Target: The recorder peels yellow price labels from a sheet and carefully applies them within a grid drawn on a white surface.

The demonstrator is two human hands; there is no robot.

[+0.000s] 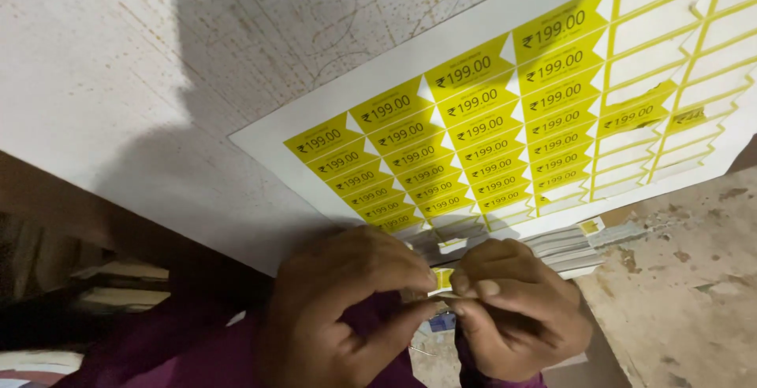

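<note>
Two hands pinched together on one small yellow sticker [443,277], left hand [339,309], right hand [516,317], yellow label sheet [505,112] just beyond on pale surface [118,80].

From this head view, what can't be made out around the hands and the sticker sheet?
- Small yellow sticker: pinched between left hand and right hand; fingertips cover most of it.
- Yellow sticker sheet: right and top edges cut off by the frame.
- Stack of sheets: count too fine to tell, near end behind the hands.
- Dark shelf at left: contents in shadow.
</note>
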